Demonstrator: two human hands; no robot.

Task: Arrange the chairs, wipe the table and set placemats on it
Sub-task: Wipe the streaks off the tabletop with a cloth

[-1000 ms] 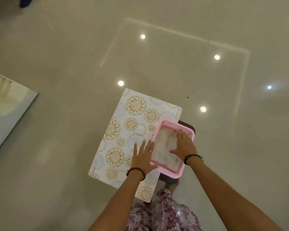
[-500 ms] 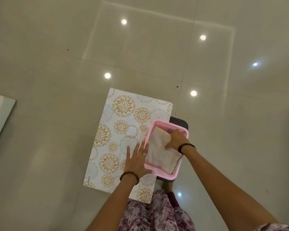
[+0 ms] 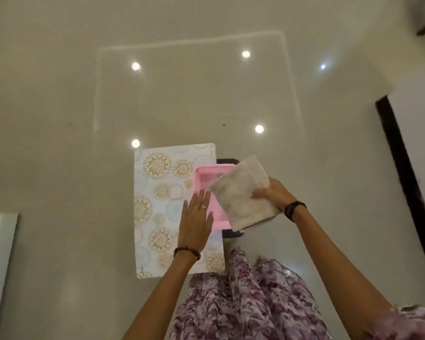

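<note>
A glossy beige tiled floor [image 3: 59,119] mirrors round ceiling lights [image 3: 259,129], with a dark door frame [image 3: 400,163] at right and purple floral clothing [image 3: 243,303] below.

Both forearms are seen bare. A dark beaded bracelet [image 3: 187,252] is worn on the left wrist, and a ring [image 3: 204,206] is carried on one finger of the left hand [image 3: 196,220]. Dark bands [image 3: 295,209] (several strands, it seems) are wound round the right wrist, just behind the right hand [image 3: 275,195]. A garment [image 3: 243,307] printed in purple, mauve and white is seen near, with a matching sleeve [image 3: 410,323] at the near right.
</note>
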